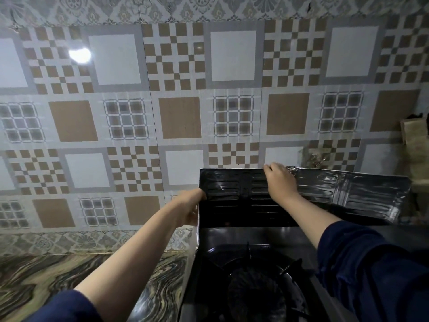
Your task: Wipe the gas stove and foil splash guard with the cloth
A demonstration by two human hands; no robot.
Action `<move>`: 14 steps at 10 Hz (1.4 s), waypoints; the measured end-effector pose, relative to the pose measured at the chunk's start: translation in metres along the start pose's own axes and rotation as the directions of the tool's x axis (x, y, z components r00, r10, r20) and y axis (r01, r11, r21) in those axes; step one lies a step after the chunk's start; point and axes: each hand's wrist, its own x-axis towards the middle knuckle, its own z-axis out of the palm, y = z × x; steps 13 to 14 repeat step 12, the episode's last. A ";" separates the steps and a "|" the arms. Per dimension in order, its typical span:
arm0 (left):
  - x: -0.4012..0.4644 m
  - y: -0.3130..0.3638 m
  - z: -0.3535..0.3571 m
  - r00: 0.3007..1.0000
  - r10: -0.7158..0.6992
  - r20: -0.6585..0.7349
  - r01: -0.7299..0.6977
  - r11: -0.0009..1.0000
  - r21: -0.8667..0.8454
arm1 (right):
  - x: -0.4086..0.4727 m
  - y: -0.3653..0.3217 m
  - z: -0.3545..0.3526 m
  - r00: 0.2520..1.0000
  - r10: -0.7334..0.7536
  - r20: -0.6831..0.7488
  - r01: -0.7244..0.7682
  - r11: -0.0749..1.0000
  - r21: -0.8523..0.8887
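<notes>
Marbled countertop (58,275) lies leftmost under patterned wall tiles (178,117). Left hand (189,209) pinches the foil splash guard (232,196) at its left edge; right hand (279,181) curls over its top rim. No cloth shows (perhaps hidden). Thin foil could crumple or tear if tugged. Gas stove (253,275) sits below.
</notes>
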 end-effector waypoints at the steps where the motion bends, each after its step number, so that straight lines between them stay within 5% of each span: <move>1: -0.006 0.002 0.004 0.999 -0.024 0.032 0.026 0.997 -0.076 | 0.001 -0.002 -0.004 0.997 0.008 0.072 -0.004 0.998 -0.055; 4: -0.029 0.006 -0.020 0.998 -0.035 -0.049 0.042 0.990 0.136 | -0.014 -0.026 -0.029 0.980 -0.022 0.196 0.030 0.999 -0.040; 7: -0.076 0.003 -0.035 0.987 -0.162 -0.009 0.153 0.908 0.389 | -0.025 -0.096 -0.064 0.977 -0.162 0.139 0.140 0.977 0.160; 10: -0.123 -0.002 -0.034 0.977 0.174 -0.126 -0.108 0.904 0.413 | -0.050 -0.136 -0.106 0.954 -0.286 0.094 0.251 0.928 0.275; 11: -0.151 -0.012 -0.024 0.922 0.351 -0.163 -0.287 0.903 0.320 | -0.072 -0.136 -0.135 0.948 -0.314 0.045 0.280 0.895 0.347; 12: -0.184 -0.042 -0.014 0.790 0.526 -0.314 -0.500 0.850 0.165 | -0.123 -0.128 -0.154 0.902 -0.428 -0.046 0.409 0.819 0.401; 14: -0.184 -0.042 -0.014 0.790 0.526 -0.314 -0.500 0.850 0.165 | -0.123 -0.128 -0.154 0.902 -0.428 -0.046 0.409 0.819 0.401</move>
